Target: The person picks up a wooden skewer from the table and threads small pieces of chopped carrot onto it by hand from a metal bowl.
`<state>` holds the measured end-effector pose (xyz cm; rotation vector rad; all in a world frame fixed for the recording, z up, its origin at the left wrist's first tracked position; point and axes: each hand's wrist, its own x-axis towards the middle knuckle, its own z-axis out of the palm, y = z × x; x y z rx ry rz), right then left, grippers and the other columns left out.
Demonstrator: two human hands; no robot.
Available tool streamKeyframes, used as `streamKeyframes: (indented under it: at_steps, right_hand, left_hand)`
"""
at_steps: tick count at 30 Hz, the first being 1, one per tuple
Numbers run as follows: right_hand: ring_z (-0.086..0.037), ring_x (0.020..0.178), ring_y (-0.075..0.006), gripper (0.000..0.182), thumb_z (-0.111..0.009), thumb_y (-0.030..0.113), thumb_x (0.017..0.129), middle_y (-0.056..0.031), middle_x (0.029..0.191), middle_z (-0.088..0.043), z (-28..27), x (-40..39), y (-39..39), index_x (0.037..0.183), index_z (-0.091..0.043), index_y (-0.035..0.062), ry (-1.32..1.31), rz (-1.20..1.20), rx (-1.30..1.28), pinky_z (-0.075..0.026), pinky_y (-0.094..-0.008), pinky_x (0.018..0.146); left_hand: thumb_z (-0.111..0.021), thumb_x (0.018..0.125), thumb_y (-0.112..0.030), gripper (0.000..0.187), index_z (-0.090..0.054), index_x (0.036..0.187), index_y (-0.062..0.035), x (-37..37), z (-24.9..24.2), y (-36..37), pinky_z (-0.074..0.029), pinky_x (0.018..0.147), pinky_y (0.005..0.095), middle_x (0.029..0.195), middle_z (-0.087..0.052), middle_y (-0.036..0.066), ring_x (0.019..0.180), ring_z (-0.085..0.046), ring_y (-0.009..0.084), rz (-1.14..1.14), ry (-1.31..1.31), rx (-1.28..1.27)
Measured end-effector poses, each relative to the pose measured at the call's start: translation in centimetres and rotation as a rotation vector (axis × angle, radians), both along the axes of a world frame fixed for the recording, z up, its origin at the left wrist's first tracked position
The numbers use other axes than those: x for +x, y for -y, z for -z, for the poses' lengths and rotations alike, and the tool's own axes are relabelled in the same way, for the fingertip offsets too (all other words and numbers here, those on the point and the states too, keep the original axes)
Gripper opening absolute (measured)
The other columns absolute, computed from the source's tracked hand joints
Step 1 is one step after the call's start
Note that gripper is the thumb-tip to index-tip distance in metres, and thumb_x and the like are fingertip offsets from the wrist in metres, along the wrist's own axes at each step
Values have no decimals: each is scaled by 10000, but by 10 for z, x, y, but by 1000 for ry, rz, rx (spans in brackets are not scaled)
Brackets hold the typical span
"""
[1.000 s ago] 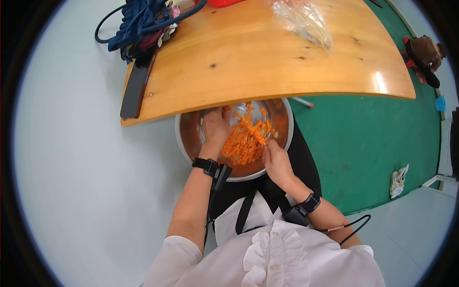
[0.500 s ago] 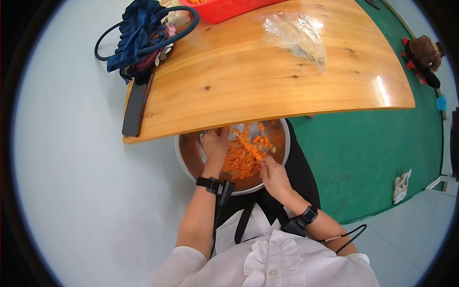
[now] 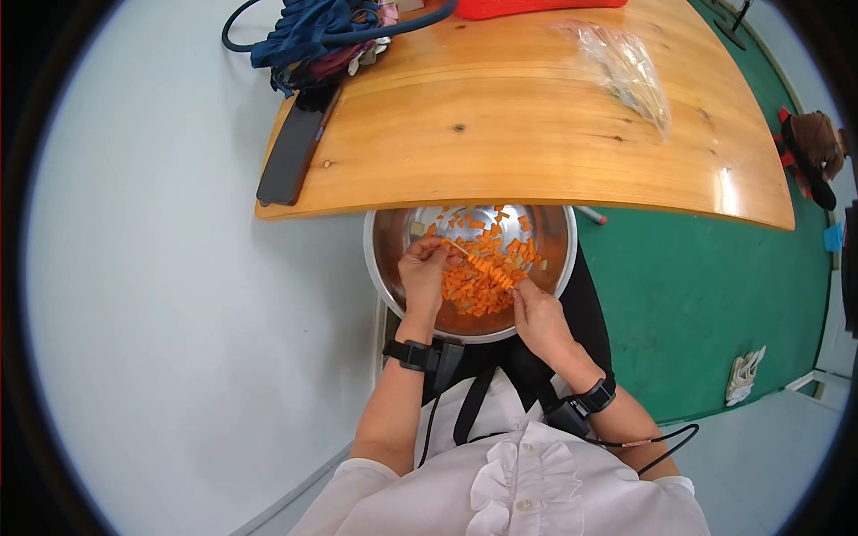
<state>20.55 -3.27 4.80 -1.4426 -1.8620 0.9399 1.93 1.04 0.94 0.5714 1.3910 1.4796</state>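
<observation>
A steel bowl [image 3: 382,268] rests on my lap, partly under the table edge, with many small orange pieces [image 3: 474,297] and a few pale ones inside. Above them is a thin skewer [image 3: 490,270] with a row of orange pieces threaded on it. My right hand [image 3: 538,320] pinches its lower right end. At the upper left end, my left hand [image 3: 427,270] has its fingertips closed around an orange piece at the skewer's tip.
On the wooden table [image 3: 536,170] lie a dark phone [image 3: 299,147], a blue bag [image 3: 326,40], a clear bag of sticks [image 3: 630,76] and a red basket [image 3: 536,7]. White shoes [image 3: 744,377] stand on the green floor at right.
My left hand has risen from the bowl's left side to the skewer's upper end. The view has shifted, so the table and bowl appear further right and higher.
</observation>
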Motion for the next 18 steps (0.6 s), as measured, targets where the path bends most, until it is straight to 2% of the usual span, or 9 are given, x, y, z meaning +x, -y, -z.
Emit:
streamKeyframes:
  at_steps: [5, 11, 18]
  right_hand:
    - [-563, 645, -406, 73, -490, 44, 843, -228, 658, -557, 2, 0, 0, 811, -469, -18, 62, -49, 20, -449, -444, 557]
    - [-567, 641, -399, 67, -491, 37, 837, -227, 658, -554, 0, 0, -1, 806, -471, -19, 64, -54, -7, -446, -439, 544]
    - [-564, 621, -396, 64, -494, 34, 832, -223, 641, -548, 2, 0, -1, 797, -489, -20, 46, -54, 3, -447, -435, 539]
  left_hand:
    - [-578, 812, 34, 80, -554, 888, 32, -4, 0, 1, -539, 626, 250, 805, -615, 116, 683, -624, 163, -25, 99, 1]
    - [-575, 816, 20, 96, -556, 908, 31, -7, 4, 1, -549, 679, 284, 857, -610, 127, 741, -625, 187, -9, 77, -23]
    - [-551, 818, 35, 91, -554, 909, 42, -4, -1, 1, -546, 665, 272, 834, -609, 123, 721, -624, 177, 5, 3, -33]
